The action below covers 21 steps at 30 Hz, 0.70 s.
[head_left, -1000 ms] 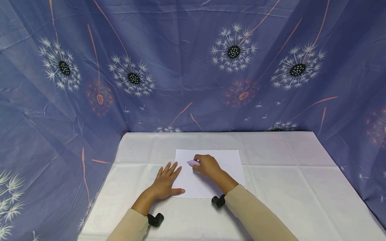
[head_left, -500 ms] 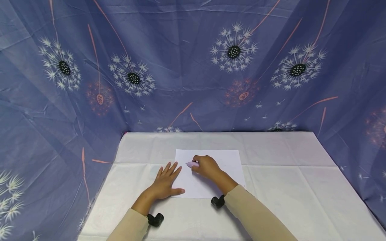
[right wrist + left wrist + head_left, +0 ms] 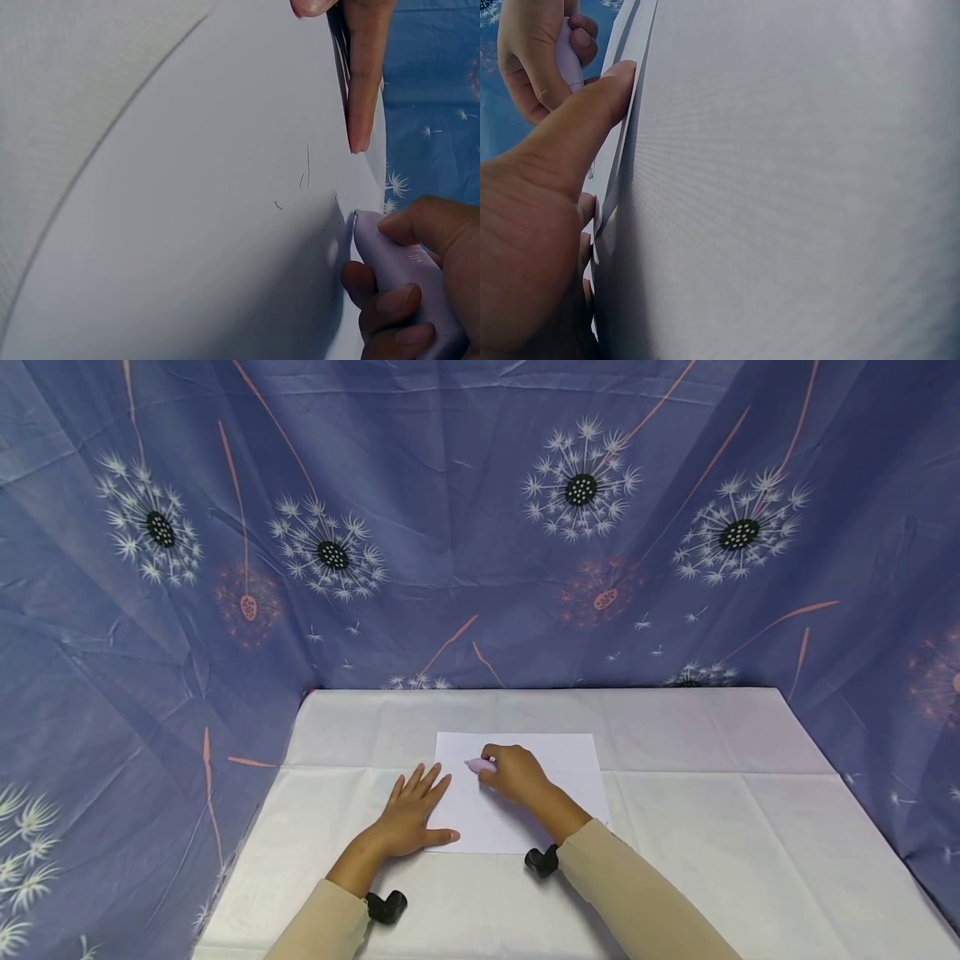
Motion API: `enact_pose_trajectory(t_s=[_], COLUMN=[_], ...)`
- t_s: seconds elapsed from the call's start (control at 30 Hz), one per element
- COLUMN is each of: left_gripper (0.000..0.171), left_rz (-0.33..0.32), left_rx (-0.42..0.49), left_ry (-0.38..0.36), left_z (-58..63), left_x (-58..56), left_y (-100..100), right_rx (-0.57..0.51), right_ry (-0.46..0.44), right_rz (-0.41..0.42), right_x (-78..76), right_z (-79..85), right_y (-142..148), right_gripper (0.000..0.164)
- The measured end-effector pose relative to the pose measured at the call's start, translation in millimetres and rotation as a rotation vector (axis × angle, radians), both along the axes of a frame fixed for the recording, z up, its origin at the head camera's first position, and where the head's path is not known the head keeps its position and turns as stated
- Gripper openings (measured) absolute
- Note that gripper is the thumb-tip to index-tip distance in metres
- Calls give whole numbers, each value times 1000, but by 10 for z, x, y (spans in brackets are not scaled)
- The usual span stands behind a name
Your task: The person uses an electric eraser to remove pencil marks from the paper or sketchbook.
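Observation:
A white sheet of paper [image 3: 570, 764] lies on the cloth-covered table. My left hand [image 3: 408, 821] rests on its left edge with the fingers spread. My right hand [image 3: 519, 775] grips a lavender, rounded tool [image 3: 482, 766] with a narrow tip, shaped somewhat like a correction tape pen. Its tip points left, at the upper left part of the sheet. In the right wrist view, thumb and fingers wrap the lavender body [image 3: 409, 270], and several short dark strokes [image 3: 308, 166] show on the paper. Whether the tip touches the paper I cannot tell.
White cloth [image 3: 712, 843] with fold creases covers the table. A blue dandelion-print curtain [image 3: 465, 527] hangs behind and at both sides. A black wrist camera [image 3: 387, 907] sits at the left cuff, another black camera [image 3: 542, 862] at the right.
My right hand and the lavender tool shift slightly down and left, then back up and right. The left hand and the paper stay put.

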<state>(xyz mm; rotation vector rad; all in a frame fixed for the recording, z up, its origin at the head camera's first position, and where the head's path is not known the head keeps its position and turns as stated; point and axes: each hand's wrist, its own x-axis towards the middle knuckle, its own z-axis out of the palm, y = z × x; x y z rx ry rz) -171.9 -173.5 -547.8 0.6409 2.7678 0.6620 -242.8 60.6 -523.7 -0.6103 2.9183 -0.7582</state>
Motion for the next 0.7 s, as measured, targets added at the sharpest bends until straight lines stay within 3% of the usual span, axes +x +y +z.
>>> enact_pose_trajectory(t_s=[0.23, 0.43, 0.7], left_gripper=[95, 95, 95], left_rz=[4, 3, 13], left_rx=[-25, -11, -18], left_ry=[-9, -4, -2], left_z=[13, 6, -7], left_x=[1, 2, -3], left_y=[6, 7, 9], right_rx=[10, 16, 17], right_ry=[-8, -12, -14], right_rz=[51, 5, 5], right_x=[2, -4, -4], right_z=[6, -2, 13], right_y=[3, -1, -5], right_gripper=[19, 18, 16])
